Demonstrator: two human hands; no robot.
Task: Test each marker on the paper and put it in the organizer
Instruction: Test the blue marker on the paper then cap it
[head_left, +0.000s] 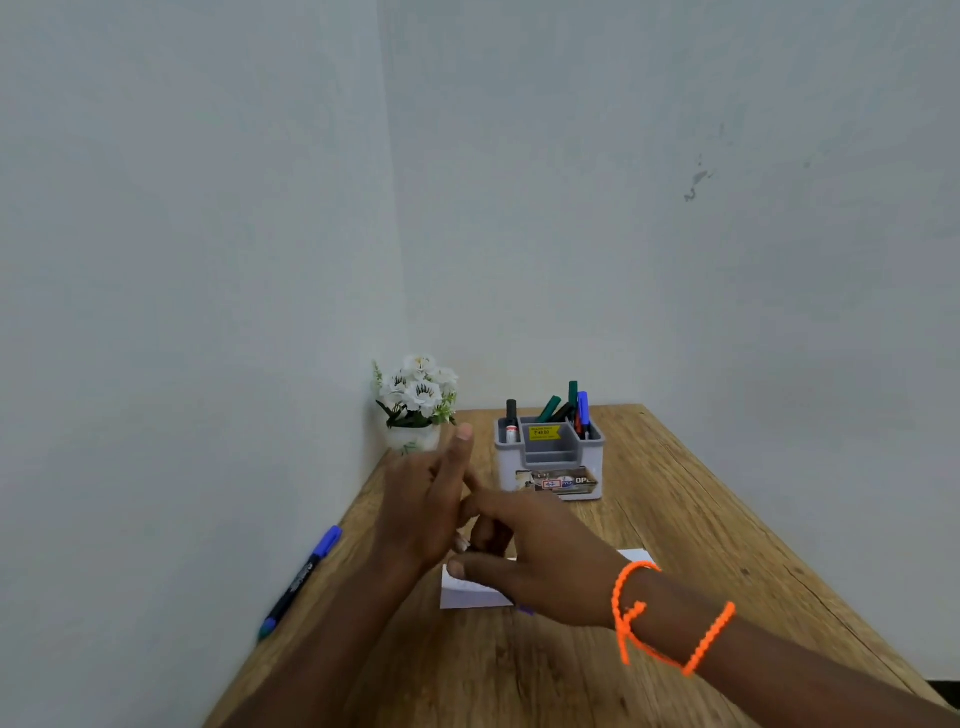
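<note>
Blue-capped marker (301, 579) lay on desk (675, 519) by left wall, long axis running away from person — well left of both grips. Left hand (426, 499) nearer, fingers spread; right hand (530, 561) over paper (470, 595), hold unclear. Organizer (550, 457) beyond.

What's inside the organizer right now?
The organizer holds a black marker in its left back slot and green, dark and blue markers at back right. The front tray looks bare; slot bottoms are hidden.
</note>
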